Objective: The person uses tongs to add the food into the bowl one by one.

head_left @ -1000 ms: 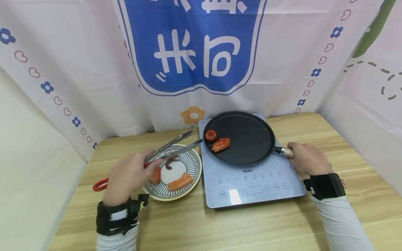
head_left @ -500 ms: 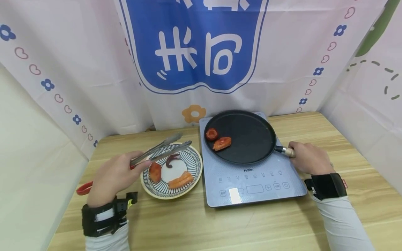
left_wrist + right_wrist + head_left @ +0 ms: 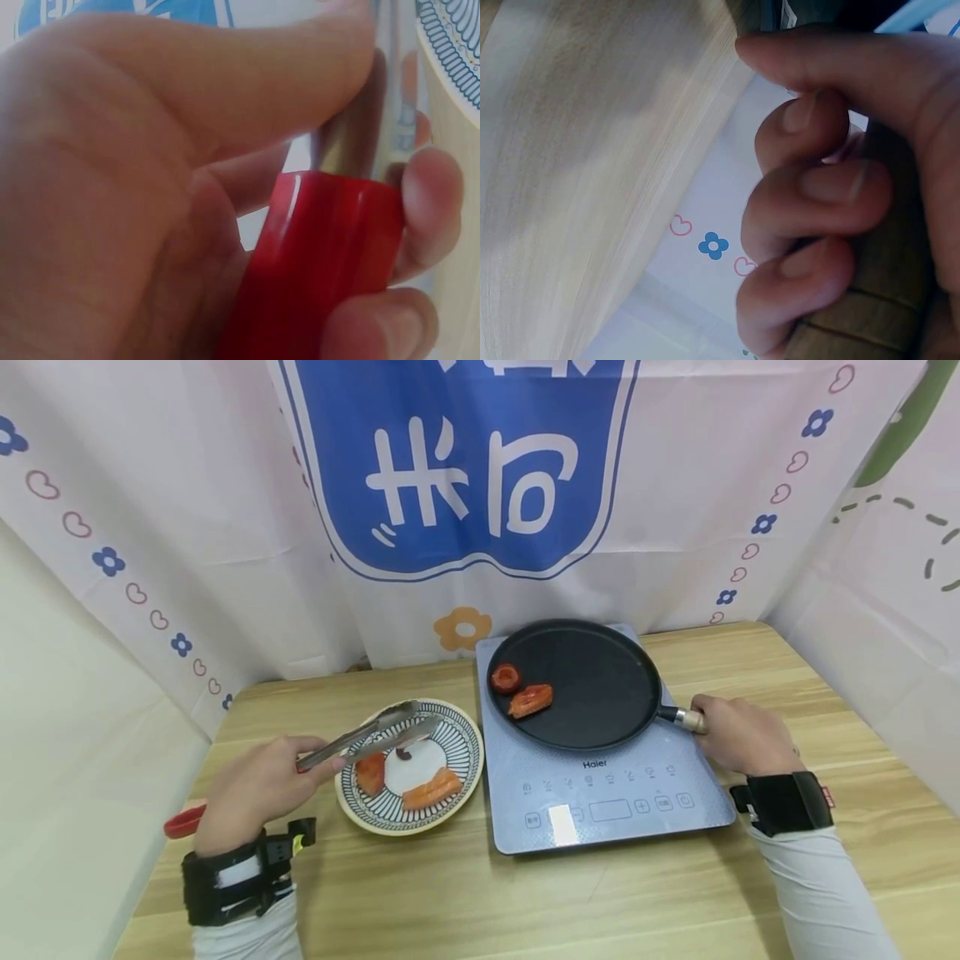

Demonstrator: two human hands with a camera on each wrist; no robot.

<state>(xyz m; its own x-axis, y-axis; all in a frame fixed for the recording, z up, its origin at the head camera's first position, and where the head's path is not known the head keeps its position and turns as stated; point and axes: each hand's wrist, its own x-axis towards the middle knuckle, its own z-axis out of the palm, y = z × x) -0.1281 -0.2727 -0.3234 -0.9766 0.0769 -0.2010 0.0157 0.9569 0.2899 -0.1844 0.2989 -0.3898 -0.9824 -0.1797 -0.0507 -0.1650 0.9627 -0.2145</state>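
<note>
My left hand (image 3: 258, 789) holds a pair of metal tongs (image 3: 360, 737) by their red grip (image 3: 322, 247). The tips stand apart above the patterned plate (image 3: 461, 739), with nothing seen between them. They partly cover a small dark curled piece of food (image 3: 403, 754). Also on the plate lie a reddish-orange piece (image 3: 370, 774) and a salmon-like strip (image 3: 432, 789). My right hand (image 3: 742, 735) grips the wooden handle (image 3: 889, 262) of a flat black frying pan (image 3: 592, 685). A round red piece (image 3: 506, 678) and an orange-red, wing-shaped piece (image 3: 531, 701) sit at the pan's left side.
The pan rests on a Haier induction cooktop (image 3: 615, 831), close to the plate's right side. Behind the wooden table (image 3: 450, 902) hangs a printed curtain (image 3: 405, 618). A pale wall (image 3: 67, 735) stands along the left.
My left hand has drawn back left with the tongs, whose tips have come from beside the pan to over the plate. The right hand keeps its hold on the pan handle.
</note>
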